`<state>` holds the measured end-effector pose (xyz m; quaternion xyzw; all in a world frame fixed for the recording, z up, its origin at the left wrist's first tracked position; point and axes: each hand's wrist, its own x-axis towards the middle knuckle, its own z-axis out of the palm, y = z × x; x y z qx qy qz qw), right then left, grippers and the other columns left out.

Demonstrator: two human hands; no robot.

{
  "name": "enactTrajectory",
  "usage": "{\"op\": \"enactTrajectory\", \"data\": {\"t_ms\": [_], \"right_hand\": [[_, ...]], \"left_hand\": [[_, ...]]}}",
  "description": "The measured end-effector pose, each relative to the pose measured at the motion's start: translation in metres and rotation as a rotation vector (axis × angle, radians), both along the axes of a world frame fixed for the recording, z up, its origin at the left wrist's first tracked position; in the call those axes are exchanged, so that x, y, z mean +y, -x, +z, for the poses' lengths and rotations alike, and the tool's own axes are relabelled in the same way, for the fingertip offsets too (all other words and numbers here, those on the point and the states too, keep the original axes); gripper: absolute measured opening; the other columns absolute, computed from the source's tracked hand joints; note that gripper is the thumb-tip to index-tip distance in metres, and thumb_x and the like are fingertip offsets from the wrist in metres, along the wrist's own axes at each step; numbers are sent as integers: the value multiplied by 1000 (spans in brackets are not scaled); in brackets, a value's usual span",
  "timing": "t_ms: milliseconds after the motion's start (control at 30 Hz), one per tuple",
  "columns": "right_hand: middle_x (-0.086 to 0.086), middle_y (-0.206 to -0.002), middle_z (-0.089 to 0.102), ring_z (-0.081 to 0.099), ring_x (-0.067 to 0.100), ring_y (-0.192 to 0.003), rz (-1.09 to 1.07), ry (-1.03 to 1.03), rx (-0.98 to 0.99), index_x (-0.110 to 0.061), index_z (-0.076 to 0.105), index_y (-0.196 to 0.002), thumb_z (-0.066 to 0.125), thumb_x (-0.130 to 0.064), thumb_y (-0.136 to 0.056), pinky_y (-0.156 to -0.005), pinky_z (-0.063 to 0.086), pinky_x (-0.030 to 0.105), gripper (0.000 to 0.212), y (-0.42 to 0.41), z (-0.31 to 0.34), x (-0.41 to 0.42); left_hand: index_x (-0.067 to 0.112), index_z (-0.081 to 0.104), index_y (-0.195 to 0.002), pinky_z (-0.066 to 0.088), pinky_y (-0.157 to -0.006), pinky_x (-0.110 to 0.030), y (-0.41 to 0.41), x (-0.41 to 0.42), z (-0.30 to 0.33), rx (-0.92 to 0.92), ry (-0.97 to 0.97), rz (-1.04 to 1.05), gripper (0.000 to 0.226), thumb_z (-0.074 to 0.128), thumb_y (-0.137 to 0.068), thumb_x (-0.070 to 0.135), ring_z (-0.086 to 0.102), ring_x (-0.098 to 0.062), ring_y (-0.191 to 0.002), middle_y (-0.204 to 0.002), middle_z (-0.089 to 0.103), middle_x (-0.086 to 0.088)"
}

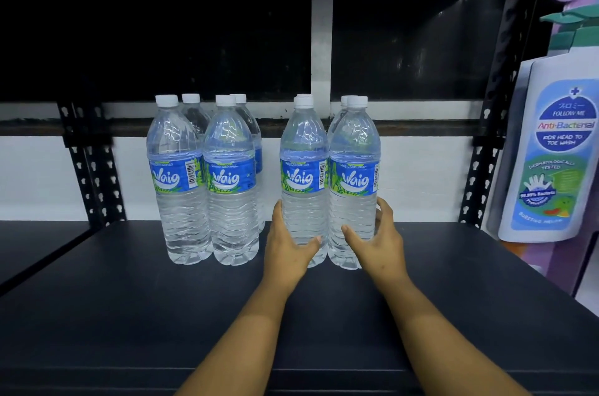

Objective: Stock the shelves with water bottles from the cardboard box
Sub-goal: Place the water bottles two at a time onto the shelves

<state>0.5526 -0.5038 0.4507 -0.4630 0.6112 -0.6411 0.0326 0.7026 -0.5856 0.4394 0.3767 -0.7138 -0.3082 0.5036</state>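
- Both hands are out over the dark shelf (129, 298), each on a bottle of the right-hand pair.
- The left hand (287, 249) wraps the lower body of the front left bottle of the pair (303, 168): thumb across the front, fingers round the far left side. That grip is holding the bottle.
- The right hand (376, 240) curls round the front right bottle of the pair (353, 175), thumb on the front near the base, fingers hooked round its right side. That grip is holding too.
- Both bottles stand upright on the shelf, touching each other, blue labels facing forward, white caps on.
- Just behind them, more white caps peek out: the back bottles of the pair (344, 101), mostly hidden.
- To the left, apart from the pair, stands the left cluster of four bottles (201, 175), two in front and two behind, upright and packed together.
- The black slotted uprights (94, 175) frame the shelf, with a white wall (32, 175) behind.
- On the far right stands a body wash display cut-out (554, 152), shaped like a big pump bottle, just beside the shelf edge.
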Motion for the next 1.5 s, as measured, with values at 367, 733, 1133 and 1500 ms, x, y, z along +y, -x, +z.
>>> {"op": "enactTrajectory", "data": {"t_ms": [367,733,1133,1500], "right_hand": [[-27,-105,57,58,-5,-93,21,0,12,-30,40,-139,76,-17,-80,-79,42,14,71,1,-2,-1],[-10,-122,57,56,7,-106,27,-49,121,-25,37,-139,71,-23,-85,-87,43,23,64,-7,3,9],[1,-146,45,42,22,-135,0,-351,400,-17,35,-147,59,-35,-94,-108,37,35,61,-31,2,79],[9,-158,27,16,25,-148,-98,-607,702,-15,25,-151,36,-54,-99,-120,13,46,66,-98,4,208]], "left_hand": [[26,17,-153,40,-109,-39,-1,-1,1,7,6,-16,103,81,-72,25,46,-14,-132,-145,46,7],[23,12,-155,35,-114,-39,-7,8,4,-39,-8,-34,103,80,-77,28,38,-15,-138,-153,36,3],[14,21,-154,22,-119,-36,-52,69,21,-458,91,32,70,56,-96,36,19,-20,-148,-161,22,-3],[15,36,-147,21,-117,-41,-138,209,28,-787,243,147,59,43,-98,47,25,-25,-145,-155,34,-6]]}}
